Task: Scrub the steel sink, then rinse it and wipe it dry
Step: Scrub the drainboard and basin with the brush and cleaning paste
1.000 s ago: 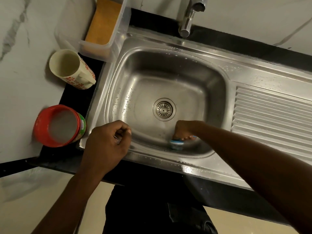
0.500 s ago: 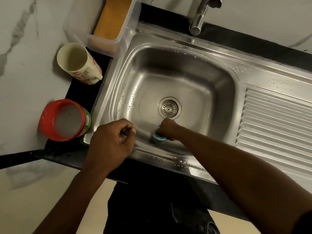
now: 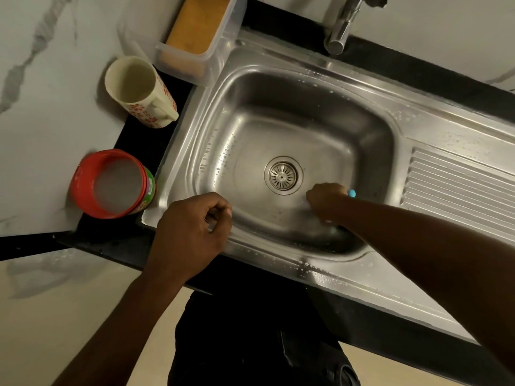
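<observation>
Mid-scrub: right hand [image 3: 326, 200] grips blue scrubber [image 3: 352, 193] in steel sink [image 3: 306, 101], left hand [image 3: 195, 227] fisted at front rim; rinse, wipe pending.

We see left hand [image 3: 192, 229], right hand [image 3: 326, 200], both bare. Forearms [image 3: 111, 316] uncovered up to frame edge. We note black trousers [image 3: 245, 338] at near centre: matte cloth, faint creases. Stitched seam [image 3: 284, 349] runs down right of middle. Pocket edge [image 3: 344, 370] at near right.
</observation>
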The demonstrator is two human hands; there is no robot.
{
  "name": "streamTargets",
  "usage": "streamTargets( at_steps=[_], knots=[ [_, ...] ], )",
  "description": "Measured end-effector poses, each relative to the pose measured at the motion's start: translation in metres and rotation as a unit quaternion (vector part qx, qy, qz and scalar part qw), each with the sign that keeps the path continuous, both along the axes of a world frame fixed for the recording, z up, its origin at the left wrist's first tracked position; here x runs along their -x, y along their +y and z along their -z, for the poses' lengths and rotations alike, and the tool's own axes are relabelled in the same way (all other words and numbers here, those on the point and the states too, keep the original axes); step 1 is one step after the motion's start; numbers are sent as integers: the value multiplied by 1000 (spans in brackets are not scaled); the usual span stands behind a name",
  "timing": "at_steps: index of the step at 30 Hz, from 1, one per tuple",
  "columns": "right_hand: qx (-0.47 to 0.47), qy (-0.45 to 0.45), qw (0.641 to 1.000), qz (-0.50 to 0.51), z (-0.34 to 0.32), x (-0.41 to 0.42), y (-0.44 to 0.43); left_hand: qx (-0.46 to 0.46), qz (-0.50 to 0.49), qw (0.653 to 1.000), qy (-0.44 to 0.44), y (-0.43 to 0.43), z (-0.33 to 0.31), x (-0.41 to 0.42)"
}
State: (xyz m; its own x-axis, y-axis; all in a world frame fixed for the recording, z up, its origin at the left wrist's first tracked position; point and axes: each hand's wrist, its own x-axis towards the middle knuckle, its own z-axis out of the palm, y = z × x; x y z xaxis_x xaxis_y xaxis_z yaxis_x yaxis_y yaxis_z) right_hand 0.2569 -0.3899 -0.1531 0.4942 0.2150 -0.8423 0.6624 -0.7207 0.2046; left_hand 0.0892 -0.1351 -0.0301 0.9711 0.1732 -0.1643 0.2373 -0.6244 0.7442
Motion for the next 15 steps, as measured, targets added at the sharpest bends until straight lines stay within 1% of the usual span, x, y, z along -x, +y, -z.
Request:
streamTargets(
  at_steps=[2,3,4,6,9,11,13,15],
  knots=[
    [26,-60,995,-70,-3,-16,-3,3,-7,1000,-1,1,0,3],
    [28,-86,992,-88,-4,-25,-8,2,-10,1000,-3,1,0,5],
    [23,-105,990,-89,-5,-33,-14,-1,-11,1000,-4,1,0,7],
    [6,-107,993,-57,-10,-41,-22,-3,-12,1000,-6,1,1,10],
    [-19,-54,998,6,-12,-28,-19,1,-11,1000,-4,-2,1,12],
    [-24,-1,999,46,-9,-10,-16,9,-13,1000,-7,-4,1,13],
    [-21,50,997,57,-2,7,-13,14,-19,1000,-6,-7,2,14],
    [-9,85,996,37,-3,16,-8,17,-23,1000,-8,-9,1,14]
  ],
)
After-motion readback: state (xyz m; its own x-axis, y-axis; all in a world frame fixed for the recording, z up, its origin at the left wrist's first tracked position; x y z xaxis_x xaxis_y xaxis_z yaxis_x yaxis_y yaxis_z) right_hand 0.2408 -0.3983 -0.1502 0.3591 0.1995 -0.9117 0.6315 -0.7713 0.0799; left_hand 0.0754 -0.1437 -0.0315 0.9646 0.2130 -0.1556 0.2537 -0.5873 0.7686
